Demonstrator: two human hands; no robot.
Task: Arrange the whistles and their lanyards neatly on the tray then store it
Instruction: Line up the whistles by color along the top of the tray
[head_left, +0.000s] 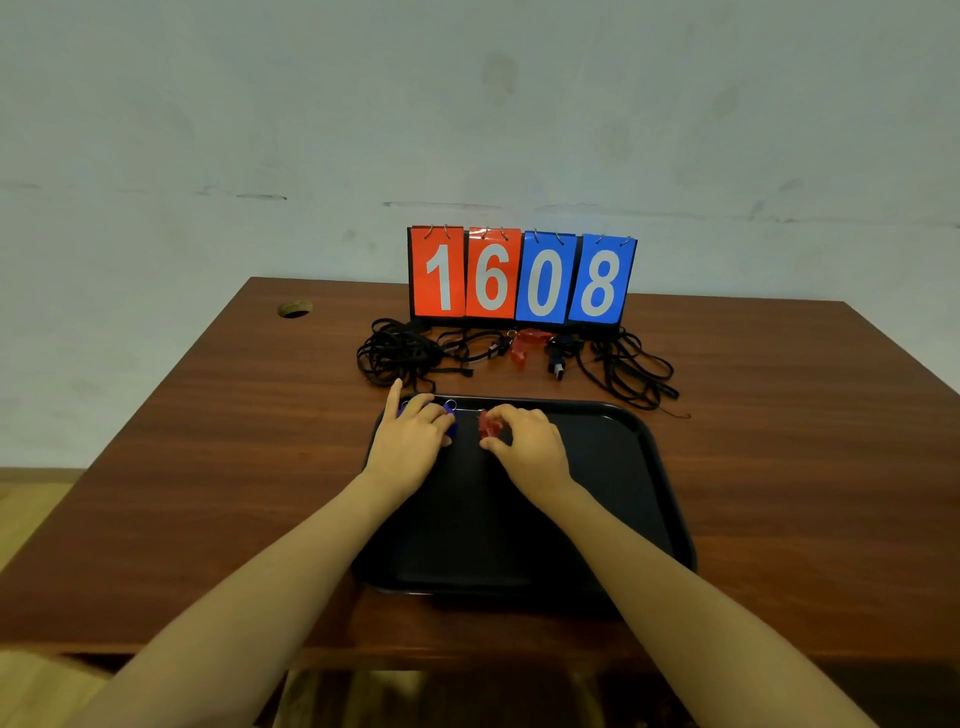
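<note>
A black tray (628, 467) lies on the wooden table in front of me. My left hand (413, 441) rests at the tray's far left corner over a blue whistle (451, 411), which is mostly hidden under the fingers. My right hand (527, 441) pinches a red whistle (489, 425) beside it on the tray. Behind the tray lie another red whistle (521, 347), a dark whistle (557, 364) and tangled black lanyards (402, 353), with more lanyards (631, 371) to the right.
A flip scoreboard (522, 278) reading 1608 stands at the table's back edge against the wall. A cable hole (294, 308) is in the table's far left. The table's front edge (363, 649) is close to me.
</note>
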